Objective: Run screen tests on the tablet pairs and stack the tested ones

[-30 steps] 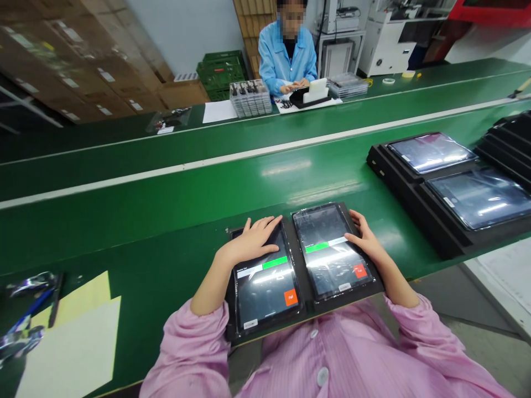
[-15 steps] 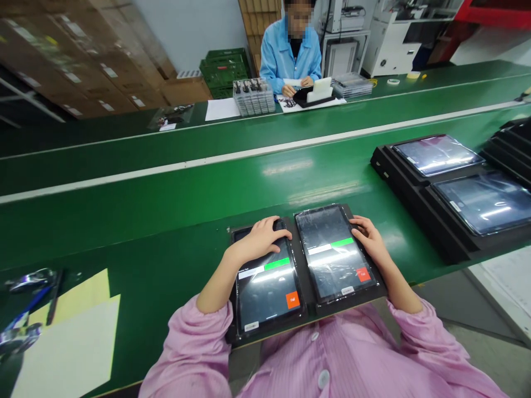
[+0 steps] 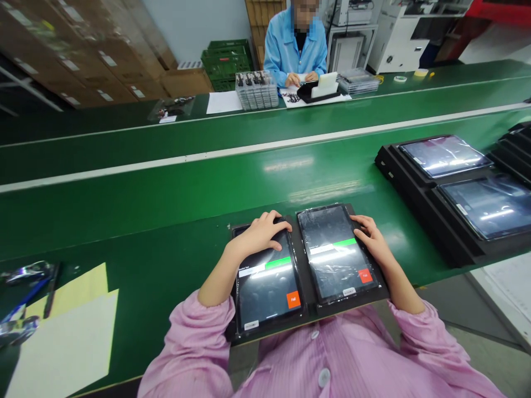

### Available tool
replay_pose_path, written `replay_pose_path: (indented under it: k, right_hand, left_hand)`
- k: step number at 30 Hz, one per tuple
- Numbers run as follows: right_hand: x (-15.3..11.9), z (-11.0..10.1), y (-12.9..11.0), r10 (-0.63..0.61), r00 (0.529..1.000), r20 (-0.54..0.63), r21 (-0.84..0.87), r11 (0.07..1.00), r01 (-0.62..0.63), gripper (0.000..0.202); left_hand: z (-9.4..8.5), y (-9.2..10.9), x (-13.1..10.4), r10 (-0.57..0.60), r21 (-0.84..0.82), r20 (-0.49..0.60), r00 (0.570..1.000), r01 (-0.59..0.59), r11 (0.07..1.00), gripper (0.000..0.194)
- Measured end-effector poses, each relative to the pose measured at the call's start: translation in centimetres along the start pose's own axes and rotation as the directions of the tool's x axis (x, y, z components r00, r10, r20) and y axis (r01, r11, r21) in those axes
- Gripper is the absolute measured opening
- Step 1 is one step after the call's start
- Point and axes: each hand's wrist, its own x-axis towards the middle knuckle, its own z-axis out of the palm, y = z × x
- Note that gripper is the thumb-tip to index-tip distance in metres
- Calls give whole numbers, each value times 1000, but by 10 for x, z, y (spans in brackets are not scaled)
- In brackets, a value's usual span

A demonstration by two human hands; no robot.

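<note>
Two tablets lie side by side in a black foam tray (image 3: 299,260) at the bench's near edge. The left tablet (image 3: 265,301) shows a white and green bar and an orange "Fail" square. On the right tablet (image 3: 338,273) the same layout is lit, and clear film covers its screen. My left hand (image 3: 259,235) rests over the top of the left tablet, fingers spread and curved toward its upper right corner. My right hand (image 3: 370,237) touches the right tablet's upper right edge, its thumb and fingers apart. Neither hand grips a tablet.
Black foam trays with more tablets (image 3: 489,204) are stacked at the right. Yellow paper sheets (image 3: 66,342) and a blue pen (image 3: 27,298) lie at the left. Across the bench, a person in a blue jacket (image 3: 277,44) sits behind a clear parts box (image 3: 257,91).
My left hand has shifted slightly, its fingers lifting a little at the tablet's top. The right hand stays at its edge. The view has tilted slightly.
</note>
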Motion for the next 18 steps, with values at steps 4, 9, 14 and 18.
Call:
replay_pose_path:
  k: [4, 9, 14, 18]
  right_hand:
    - [1, -1, -1, 7, 1000, 1, -12, 1000, -7, 40]
    - [3, -1, -2, 22, 1000, -3, -13, 1000, -22, 40]
    - [6, 1, -3, 53, 998, -21, 16, 999, -52, 40]
    - [6, 3, -1, 37, 998, -45, 7, 999, -37, 40]
  left_hand:
    - [1, -2, 1, 20, -3, -11, 1000, -20, 1000, 41]
    - [-5, 4, 2, 4, 33, 20, 1000, -5, 999, 45]
    - [-6, 5, 4, 9, 26, 11, 1000, -10, 1000, 42]
    - [-1, -3, 4, 30, -31, -41, 999, -32, 999, 41]
